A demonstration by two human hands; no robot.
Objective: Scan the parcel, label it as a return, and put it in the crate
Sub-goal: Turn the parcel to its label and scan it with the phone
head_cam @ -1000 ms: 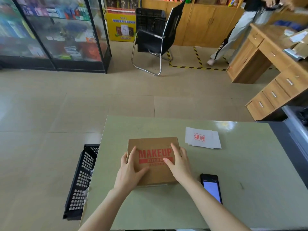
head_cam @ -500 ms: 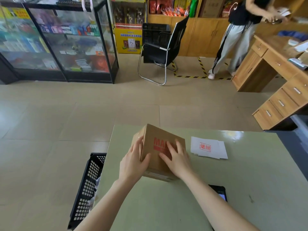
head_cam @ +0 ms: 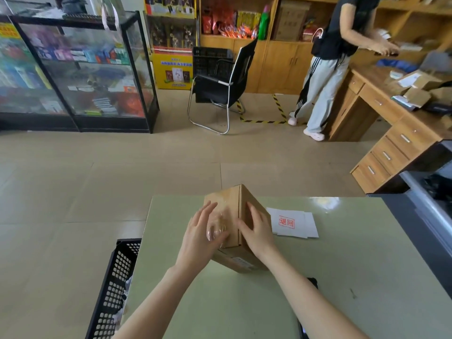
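Note:
A brown cardboard parcel [head_cam: 232,209] stands tilted on one edge on the pale green table [head_cam: 342,277]. My left hand [head_cam: 200,236] presses its taped left face and my right hand [head_cam: 256,231] holds its right face, so both hands grip it. A small printed label shows on its lower side. White return labels [head_cam: 293,222] with a red stamp lie just right of the parcel. A black phone [head_cam: 311,282] lies on the table, mostly hidden behind my right forearm. The black mesh crate [head_cam: 115,285] sits on the floor beside the table's left edge.
Another person [head_cam: 325,69] stands at a wooden desk [head_cam: 391,123] at the back right. A black chair [head_cam: 220,86] and a glass display cabinet [head_cam: 80,69] stand across the tiled floor. A dark grey counter [head_cam: 428,216] borders the table on the right.
The parcel lay flat with its printed top up; both hands have tipped it onto its edge and turned it, so its taped side now faces me. The view has tilted upward.

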